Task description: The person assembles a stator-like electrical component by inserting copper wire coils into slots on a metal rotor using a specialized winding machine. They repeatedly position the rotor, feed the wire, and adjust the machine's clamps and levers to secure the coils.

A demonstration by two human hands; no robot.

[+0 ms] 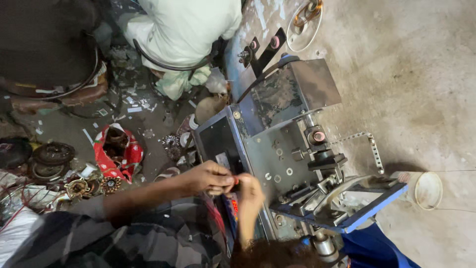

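Lower centre of frame: my left hand [210, 177] and right hand [250, 191] meet at small red-tipped part [236, 181], both pinched on it, just at left edge of grey winding machine [277, 144]. Judgement: keep both grips firm, part steady near dark panel [218, 144]; clear of spindle [317, 136]. Surroundings: rough concrete floor [421, 89], littered; red bag [116, 151] centre left; motor parts [52, 159] at left; white plastic lid [429, 190] at right; seated person in pale clothes [186, 30] at top.
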